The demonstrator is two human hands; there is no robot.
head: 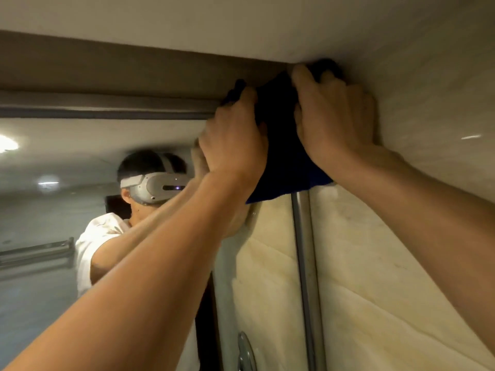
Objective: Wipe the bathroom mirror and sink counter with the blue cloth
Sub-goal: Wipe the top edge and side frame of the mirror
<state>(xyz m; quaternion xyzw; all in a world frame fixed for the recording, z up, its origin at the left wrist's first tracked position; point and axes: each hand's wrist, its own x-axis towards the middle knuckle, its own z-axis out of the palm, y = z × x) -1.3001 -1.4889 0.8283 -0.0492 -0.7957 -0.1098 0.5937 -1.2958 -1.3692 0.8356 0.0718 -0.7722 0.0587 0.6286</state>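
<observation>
Ceiling (pixel 241 20) and side wall (pixel 428 108) box in the corner; mirror (pixel 67 210) leftward lies open

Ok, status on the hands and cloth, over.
Both hands, left and right, hold cloth against mirror's top right corner. Nothing in the way.

Both hands cover much of the blue cloth (pixel 284 167), hiding the mirror's (pixel 80 156) top right corner.
</observation>
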